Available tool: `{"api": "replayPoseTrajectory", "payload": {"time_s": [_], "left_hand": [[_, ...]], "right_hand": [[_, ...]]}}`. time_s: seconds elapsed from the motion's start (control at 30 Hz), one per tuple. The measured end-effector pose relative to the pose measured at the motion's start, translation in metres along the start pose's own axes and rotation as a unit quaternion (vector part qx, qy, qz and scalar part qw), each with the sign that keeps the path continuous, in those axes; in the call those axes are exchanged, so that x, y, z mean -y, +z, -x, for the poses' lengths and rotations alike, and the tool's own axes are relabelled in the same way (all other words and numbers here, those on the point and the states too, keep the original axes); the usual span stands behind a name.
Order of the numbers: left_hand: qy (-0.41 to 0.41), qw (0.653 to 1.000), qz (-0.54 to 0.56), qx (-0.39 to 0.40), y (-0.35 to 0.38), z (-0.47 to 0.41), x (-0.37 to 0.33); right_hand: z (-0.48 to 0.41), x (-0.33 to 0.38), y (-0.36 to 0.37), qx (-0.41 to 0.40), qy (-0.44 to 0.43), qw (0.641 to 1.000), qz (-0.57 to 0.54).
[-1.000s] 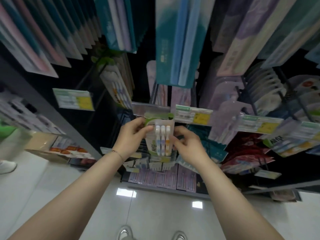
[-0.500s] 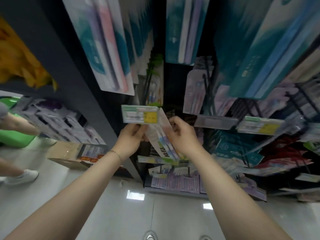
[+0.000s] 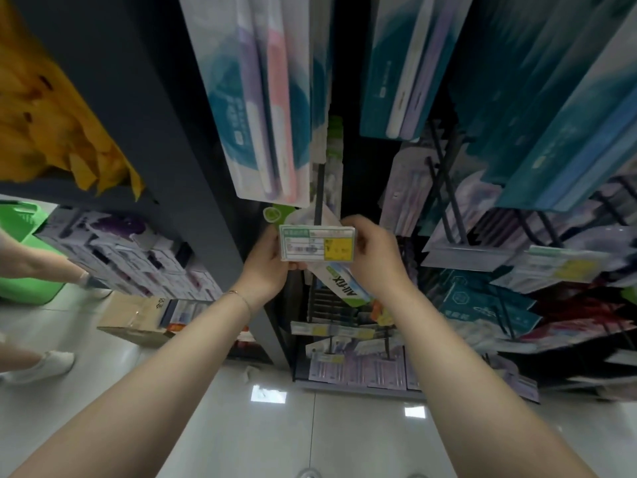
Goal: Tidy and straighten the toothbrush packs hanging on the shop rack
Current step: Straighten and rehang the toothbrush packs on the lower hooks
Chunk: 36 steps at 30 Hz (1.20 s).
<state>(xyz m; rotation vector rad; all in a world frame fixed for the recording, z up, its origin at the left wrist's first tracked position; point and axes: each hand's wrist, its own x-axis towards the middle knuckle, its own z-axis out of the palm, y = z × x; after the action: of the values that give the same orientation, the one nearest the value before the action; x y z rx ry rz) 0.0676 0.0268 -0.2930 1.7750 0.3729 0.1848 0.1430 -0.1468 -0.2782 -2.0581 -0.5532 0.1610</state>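
Head view. Task mid-course: one toothbrush pack (image 3: 344, 289) is tilted, its lower end swung right, not yet hanging straight; the lower packs (image 3: 355, 369) hang unevenly. The pack lies between the hands, behind the price tag (image 3: 317, 248). The left hand (image 3: 263, 269) grips its left edge. The right hand (image 3: 375, 257) curls round its right side, probably pinching the tag too; the tag hides the fingertips.

The price tag (image 3: 317, 243), its print too blurred to read, hides the fingertips of my left hand (image 3: 267, 267) and the upper part of the toothbrush pack (image 3: 344, 288) I grip.
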Motion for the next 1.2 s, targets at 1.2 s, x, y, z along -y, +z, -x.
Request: {"api": "replayPoseTrajectory", "payload": {"time_s": [1.2], "left_hand": [[0.095,0.991,-0.098,-0.011,-0.005,0.056,0.001]], "right_hand": [[0.048,-0.018,0.008,0.077,-0.056,0.995,0.004]]}}
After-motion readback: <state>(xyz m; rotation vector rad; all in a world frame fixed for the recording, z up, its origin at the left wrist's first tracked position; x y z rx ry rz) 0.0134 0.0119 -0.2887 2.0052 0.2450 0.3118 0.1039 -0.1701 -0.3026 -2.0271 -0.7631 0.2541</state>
